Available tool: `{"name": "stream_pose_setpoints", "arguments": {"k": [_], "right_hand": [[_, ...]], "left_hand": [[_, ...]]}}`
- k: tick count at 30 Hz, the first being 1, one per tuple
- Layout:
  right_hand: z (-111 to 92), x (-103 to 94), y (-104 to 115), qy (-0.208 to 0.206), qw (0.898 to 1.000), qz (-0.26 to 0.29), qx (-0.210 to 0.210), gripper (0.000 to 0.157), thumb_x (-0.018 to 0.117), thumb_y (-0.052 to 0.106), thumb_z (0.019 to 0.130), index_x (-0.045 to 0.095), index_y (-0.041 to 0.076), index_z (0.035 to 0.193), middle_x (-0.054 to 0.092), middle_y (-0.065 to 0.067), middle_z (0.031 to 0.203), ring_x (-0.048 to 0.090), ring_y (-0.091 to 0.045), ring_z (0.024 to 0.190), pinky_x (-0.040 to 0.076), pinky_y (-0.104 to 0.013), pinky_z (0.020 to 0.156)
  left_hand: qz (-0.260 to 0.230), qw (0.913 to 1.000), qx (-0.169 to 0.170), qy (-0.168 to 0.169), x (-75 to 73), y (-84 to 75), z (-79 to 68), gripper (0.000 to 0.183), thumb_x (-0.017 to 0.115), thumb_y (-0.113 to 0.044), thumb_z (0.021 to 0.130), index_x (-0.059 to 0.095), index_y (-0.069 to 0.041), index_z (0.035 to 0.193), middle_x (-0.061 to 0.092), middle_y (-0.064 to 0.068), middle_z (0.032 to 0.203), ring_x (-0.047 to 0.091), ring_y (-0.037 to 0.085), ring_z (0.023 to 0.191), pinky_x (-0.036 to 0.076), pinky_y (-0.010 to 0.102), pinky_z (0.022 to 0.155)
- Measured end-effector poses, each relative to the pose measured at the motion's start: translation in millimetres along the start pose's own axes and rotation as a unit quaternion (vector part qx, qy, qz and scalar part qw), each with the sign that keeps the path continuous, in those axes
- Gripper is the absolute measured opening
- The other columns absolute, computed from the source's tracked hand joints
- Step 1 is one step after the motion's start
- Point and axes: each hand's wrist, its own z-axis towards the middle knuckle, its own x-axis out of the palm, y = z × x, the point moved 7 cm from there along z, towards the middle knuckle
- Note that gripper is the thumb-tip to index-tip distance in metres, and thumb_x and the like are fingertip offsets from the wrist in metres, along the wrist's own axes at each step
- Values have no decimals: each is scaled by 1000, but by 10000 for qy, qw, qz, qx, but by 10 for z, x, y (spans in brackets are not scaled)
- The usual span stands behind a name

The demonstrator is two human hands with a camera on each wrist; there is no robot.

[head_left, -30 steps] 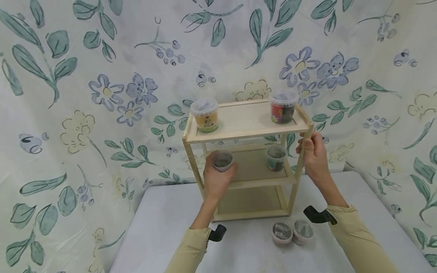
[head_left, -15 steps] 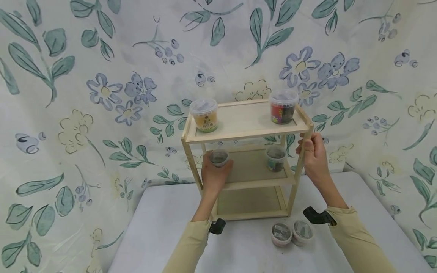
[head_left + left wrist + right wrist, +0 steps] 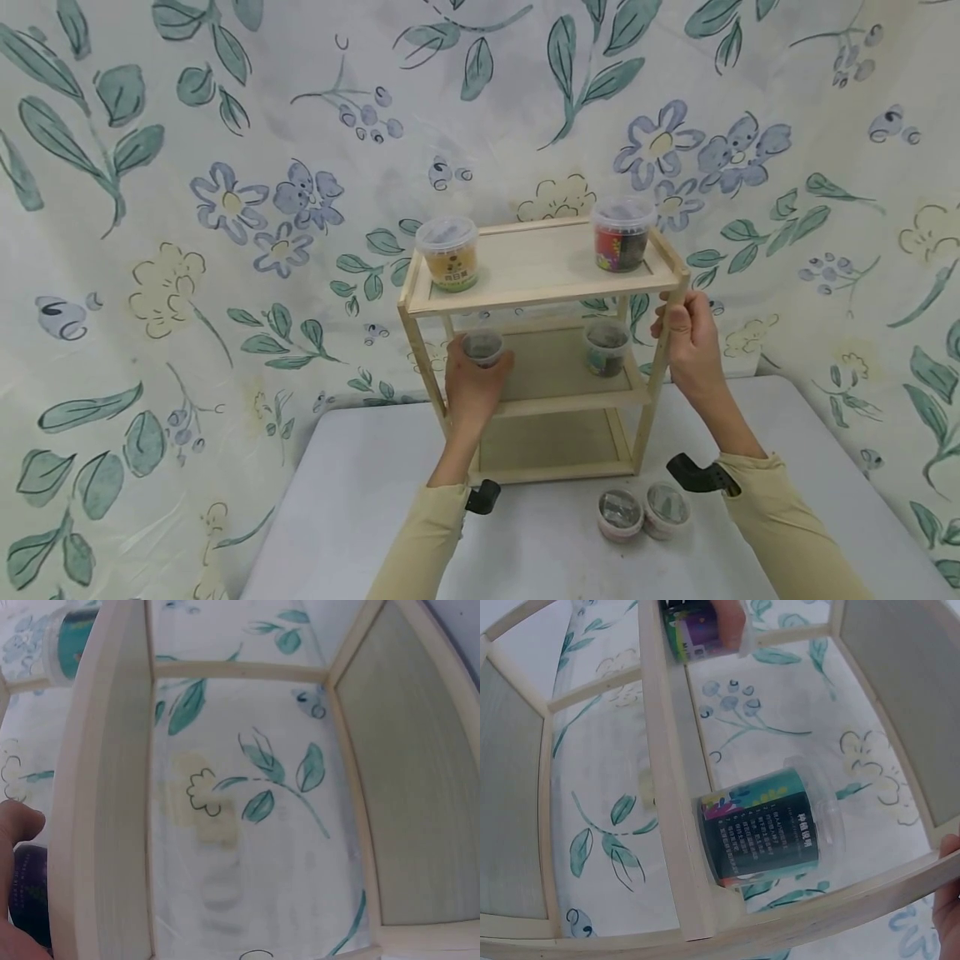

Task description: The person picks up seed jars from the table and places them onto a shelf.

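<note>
Six tubs in the head view, spread over a wooden rack (image 3: pixel 532 260) and a white counter (image 3: pixel 360 500). Left hand (image 3: pixel 472 392), mid-frame: fingers curled round a purple tub (image 3: pixel 483 345) at the left end of the middle shelf (image 3: pixel 551 358); cannot tell if its base touches the board. Right hand (image 3: pixel 692 343), right of centre: fingers and thumb gripping the rack's front post (image 3: pixel 660 367), upper part. Green tub (image 3: pixel 606 354) upright on the same shelf, right end, well apart from the purple one; printed label large in the right wrist view. Up top, both upright: yellow tub (image 3: pixel 452 262) at the left end, red tub (image 3: pixel 620 242) at the right. Lower right of the frame, on the counter before the rack: pale tub (image 3: pixel 620 515), with a second pale tub (image 3: pixel 667 510) just beside it. Floral sheet (image 3: pixel 225 92) behind, filling the upper frame. Pale yellow sleeves (image 3: pixel 422 537) on both arms, bottom of the frame
</note>
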Motion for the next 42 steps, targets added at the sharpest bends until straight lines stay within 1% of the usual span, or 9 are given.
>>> {"name": "stream_pose_setpoints", "arguments": {"k": [8, 11, 15, 20, 25, 29, 32, 36, 42], "right_hand": [[5, 6, 28, 36, 10000, -20, -29, 52, 37, 36, 103, 43, -13, 118, 52, 8, 94, 52, -6, 76, 45, -18, 74], [3, 5, 35, 32, 10000, -57, -30, 50, 37, 35, 104, 43, -13, 118, 52, 8, 94, 52, -7, 75, 45, -18, 74], [5, 5, 34, 36, 10000, -80, -17, 47, 37, 33, 105, 44, -12, 118, 52, 9, 93, 52, -7, 76, 45, -18, 74], [10, 6, 34, 21, 10000, -26, -7, 45, 38, 35, 104, 46, -7, 118, 52, 8, 94, 52, -7, 76, 45, -18, 73], [3, 20, 38, 39, 10000, -4, 5, 50, 38, 34, 104, 44, -13, 118, 52, 9, 93, 52, -6, 75, 45, -18, 73], [-9, 28, 33, 66, 9999, -66, 77, 51, 36, 31, 104, 41, -17, 121, 51, 10, 93, 52, -5, 75, 45, -17, 73], [-15, 20, 34, 60, 9997, -183, 130, 47, 35, 28, 105, 41, -16, 122, 50, 11, 92, 52, -5, 75, 44, -17, 72], [-9, 8, 39, 43, 9996, -254, 148, 45, 35, 27, 106, 42, -15, 122, 50, 11, 92, 52, -5, 75, 44, -18, 72], [-4, 9, 33, 59, 9995, -203, 214, 43, 35, 25, 106, 41, -14, 122, 50, 10, 93, 52, -6, 76, 45, -18, 73]], "left_hand": [[34, 9998, 191, -77, -16, -45, 8, 82, 76, -39, 80, 36, -3, 142, 53, 21, 124, 57, 34, 112, 51, 50, 88], [4, 9997, 217, -126, -23, -43, 1, 84, 75, -40, 81, 35, -3, 144, 51, 22, 125, 56, 35, 111, 51, 51, 86], [-78, 9995, 219, -200, -28, -30, -3, 92, 76, -41, 80, 27, -4, 150, 47, 27, 128, 55, 37, 111, 52, 53, 83], [-201, 9994, 216, -170, -34, -32, -16, 98, 77, -41, 81, 20, -6, 153, 42, 27, 134, 49, 38, 116, 49, 55, 87], [-403, 9989, 169, -148, -76, -40, -63, 99, 78, -38, 81, 19, -6, 154, 41, 23, 136, 48, 35, 117, 49, 54, 88], [-429, 9990, 81, -109, -91, -9, -93, 100, 77, -39, 80, 18, -7, 154, 40, 21, 137, 49, 34, 118, 49, 53, 90], [-327, 9992, 195, -125, -88, -6, -122, 98, 77, -40, 80, 20, -6, 153, 40, 22, 137, 47, 36, 121, 47, 54, 94], [-283, 9987, 349, -240, -107, -60, -194, 99, 80, -38, 78, 24, -2, 151, 41, 23, 139, 41, 39, 128, 43, 58, 99], [-31, 9992, 287, -291, -133, -118, -312, 103, 80, -41, 77, 24, 0, 152, 39, 24, 147, 38, 43, 135, 38, 61, 103]]}}
